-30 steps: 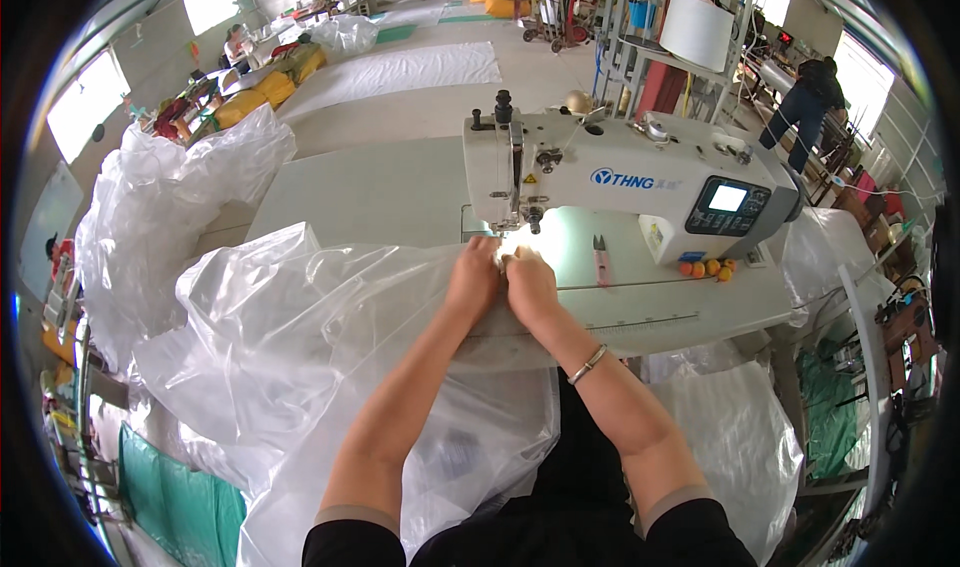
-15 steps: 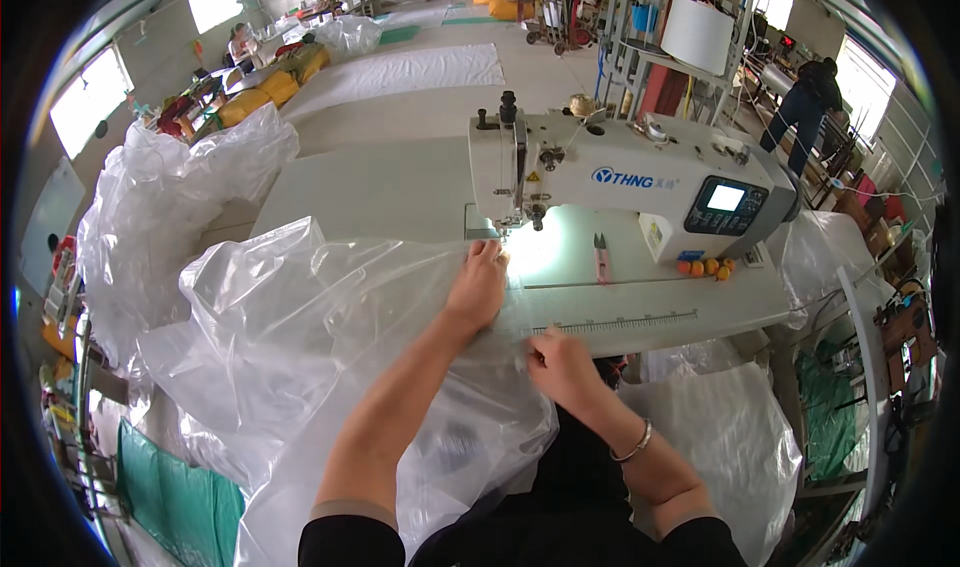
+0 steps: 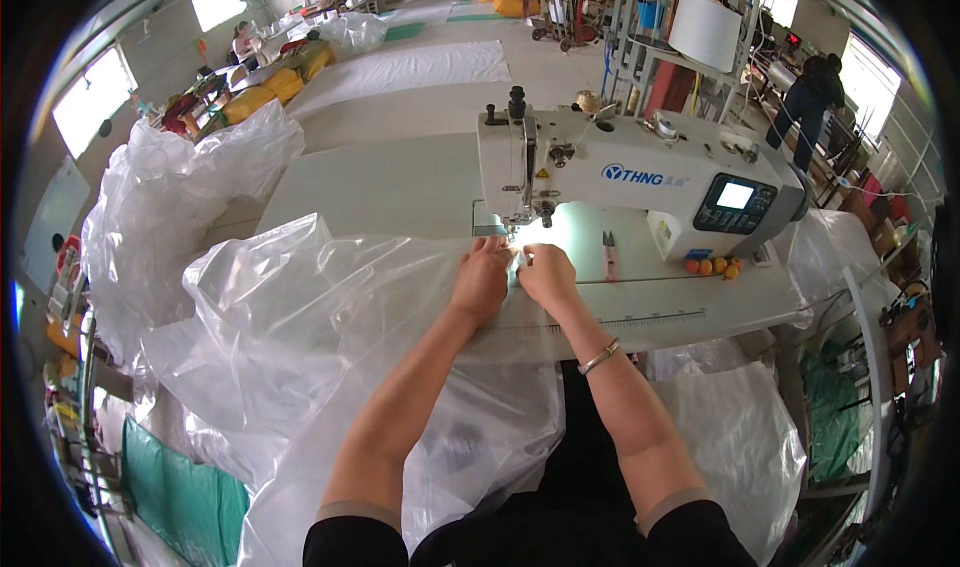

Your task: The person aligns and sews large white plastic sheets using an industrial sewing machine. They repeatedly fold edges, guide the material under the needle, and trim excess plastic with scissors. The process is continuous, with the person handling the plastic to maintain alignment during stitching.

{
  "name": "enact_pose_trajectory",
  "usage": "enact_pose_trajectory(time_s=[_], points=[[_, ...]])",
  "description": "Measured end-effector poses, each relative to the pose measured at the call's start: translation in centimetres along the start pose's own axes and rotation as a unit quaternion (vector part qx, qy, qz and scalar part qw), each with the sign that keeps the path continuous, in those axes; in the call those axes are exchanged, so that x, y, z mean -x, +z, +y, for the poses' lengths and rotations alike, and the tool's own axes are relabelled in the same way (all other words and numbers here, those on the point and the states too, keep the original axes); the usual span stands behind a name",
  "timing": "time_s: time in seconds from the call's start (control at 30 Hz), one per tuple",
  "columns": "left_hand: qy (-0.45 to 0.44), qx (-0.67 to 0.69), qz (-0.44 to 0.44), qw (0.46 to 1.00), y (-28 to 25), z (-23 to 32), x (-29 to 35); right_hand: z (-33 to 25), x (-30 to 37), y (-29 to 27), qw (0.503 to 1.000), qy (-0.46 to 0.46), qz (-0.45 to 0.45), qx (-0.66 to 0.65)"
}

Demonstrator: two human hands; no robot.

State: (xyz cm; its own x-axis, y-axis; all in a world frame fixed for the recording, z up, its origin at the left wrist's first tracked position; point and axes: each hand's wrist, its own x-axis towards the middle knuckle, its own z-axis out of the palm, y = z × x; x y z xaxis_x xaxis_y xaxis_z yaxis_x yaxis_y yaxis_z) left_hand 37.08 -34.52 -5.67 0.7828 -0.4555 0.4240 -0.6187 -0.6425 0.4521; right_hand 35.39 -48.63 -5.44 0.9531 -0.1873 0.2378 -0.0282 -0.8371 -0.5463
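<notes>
A sheet of clear plastic (image 3: 300, 287) lies in loose folds over the left of the sewing table and hangs down its front. At its right edge, just in front of the needle of a white sewing machine (image 3: 600, 162), my left hand (image 3: 480, 282) bears down with bent fingers closed on the sheet. Beside it, almost touching, my right hand (image 3: 548, 275) pinches the same edge between thumb and fingers. A bracelet (image 3: 599, 356) circles my right wrist. The machine's lamp lights the spot; my fingers hide the exact grip.
Thread snips (image 3: 610, 257) with pink handles lie right of my hands. Several small orange fruits (image 3: 718, 266) sit by the machine's base. More plastic (image 3: 150, 207) is heaped at left. A large white thread cone (image 3: 705, 32) stands behind; a person (image 3: 805, 107) works at far right.
My right hand has moved up from the table's front edge to beside my left hand at the needle. My left hand stays near the needle, its fingers more bent.
</notes>
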Motion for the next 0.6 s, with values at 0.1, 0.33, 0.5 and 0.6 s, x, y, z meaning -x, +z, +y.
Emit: enact_pose_trajectory(time_s=[0.1, 0.33, 0.5, 0.6], points=[[-0.009, 0.019, -0.019, 1.000, -0.2, 0.0, -0.1, 0.1, -1.3, -1.2, 0.995, -0.017, -0.080, -0.061], [-0.010, 0.017, -0.030, 0.999, 0.2, -0.4, -0.2, -0.3, -0.9, -2.4, 0.986, -0.123, -0.108, -0.018], [-0.071, 0.181, 0.077, 0.978, 0.3, -1.1, -0.2, -2.9, -1.4, -2.8, 0.929, -0.224, -0.177, 0.234], [-0.059, 0.267, 0.092, 0.958, 0.1, -0.5, -0.4, -4.5, -1.5, -3.2, 0.905, -0.227, -0.217, 0.286]])
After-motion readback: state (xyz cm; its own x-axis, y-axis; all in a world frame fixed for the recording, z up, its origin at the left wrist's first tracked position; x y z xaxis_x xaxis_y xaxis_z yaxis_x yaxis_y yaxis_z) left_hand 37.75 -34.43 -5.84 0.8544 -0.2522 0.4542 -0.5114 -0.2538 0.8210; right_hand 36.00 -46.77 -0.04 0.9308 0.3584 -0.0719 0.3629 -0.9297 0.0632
